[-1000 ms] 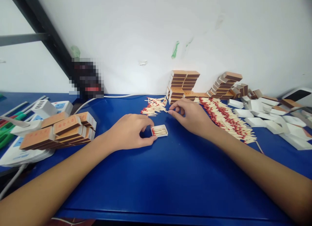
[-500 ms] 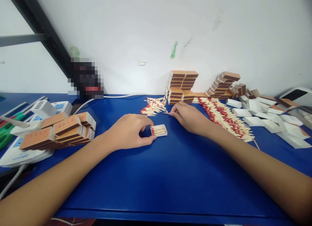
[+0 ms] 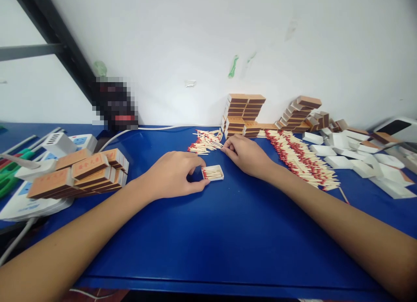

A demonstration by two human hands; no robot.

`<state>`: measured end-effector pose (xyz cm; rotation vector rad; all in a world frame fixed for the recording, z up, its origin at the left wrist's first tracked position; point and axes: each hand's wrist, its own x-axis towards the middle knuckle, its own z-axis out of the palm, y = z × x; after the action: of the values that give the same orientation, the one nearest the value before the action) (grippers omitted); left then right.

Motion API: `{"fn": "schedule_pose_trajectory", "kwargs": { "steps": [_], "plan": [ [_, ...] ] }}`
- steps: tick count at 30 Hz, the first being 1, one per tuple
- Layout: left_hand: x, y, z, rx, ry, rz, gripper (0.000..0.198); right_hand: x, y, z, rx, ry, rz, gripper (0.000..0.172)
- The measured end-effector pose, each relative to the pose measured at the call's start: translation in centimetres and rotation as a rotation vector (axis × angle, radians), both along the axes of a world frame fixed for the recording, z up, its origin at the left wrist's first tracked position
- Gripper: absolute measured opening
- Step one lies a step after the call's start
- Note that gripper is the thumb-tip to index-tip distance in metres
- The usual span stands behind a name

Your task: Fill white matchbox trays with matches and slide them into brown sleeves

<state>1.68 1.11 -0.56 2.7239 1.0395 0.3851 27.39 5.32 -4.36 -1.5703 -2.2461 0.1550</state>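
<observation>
My left hand (image 3: 179,174) grips the left end of a small white matchbox tray (image 3: 219,177) between thumb and fingers. Red-tipped matches (image 3: 211,174) lie inside it, heads toward that hand. Beyond the tray is a loose pile of matches (image 3: 205,141), pointing in mixed directions. My right hand (image 3: 243,152) is at the pile's right edge, its thumb and index finger pinched together. Whatever is between those fingertips is too small to make out.
Stacked matchboxes (image 3: 246,111) stand against the wall, with a leaning stack (image 3: 298,113) to their right. Rows of matches (image 3: 302,158) and many white trays (image 3: 339,160) spread over the right side. At left, more matchboxes (image 3: 87,171) rest on a power strip (image 3: 35,208).
My right hand has shifted slightly left to the edge of the match pile; the match seen at its fingertips before no longer shows clearly. My left hand and the tray stay in place.
</observation>
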Motion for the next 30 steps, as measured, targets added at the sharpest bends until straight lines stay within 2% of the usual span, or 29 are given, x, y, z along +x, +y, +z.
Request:
{"fn": "schedule_pose_trajectory", "kwargs": {
  "steps": [5,8,11,15,19,23,26,30],
  "plan": [
    [-0.1,0.0,0.0,-0.008,-0.008,0.006,0.024,0.9,-0.4,0.6,-0.061,-0.112,0.027,0.02],
    [-0.1,0.0,0.1,-0.005,-0.01,0.004,0.024,1.9,-1.2,1.5,-0.083,-0.086,0.035,0.021],
    [-0.1,0.0,0.1,-0.002,-0.014,-0.001,0.024,2.4,-2.5,2.6,-0.114,-0.016,0.122,0.022],
    [0.0,0.0,0.1,-0.013,-0.009,0.007,0.025,1.1,-4.5,3.1,-0.182,0.083,0.295,0.021],
    [-0.1,0.0,0.1,-0.013,-0.006,0.011,0.026,-0.7,-5.5,2.7,-0.197,0.072,0.369,0.02],
    [-0.1,0.0,0.1,-0.003,-0.004,0.008,0.025,-1.1,-4.8,2.5,-0.167,0.149,0.379,0.017],
    [0.0,0.0,0.1,0.002,0.0,-0.003,0.025,-1.3,-3.5,1.9,-0.04,0.228,0.348,0.012],
    [0.0,-0.2,0.1,0.004,0.006,-0.025,0.025,-1.9,-2.0,0.6,0.038,0.19,0.372,0.016]
  ]
}}
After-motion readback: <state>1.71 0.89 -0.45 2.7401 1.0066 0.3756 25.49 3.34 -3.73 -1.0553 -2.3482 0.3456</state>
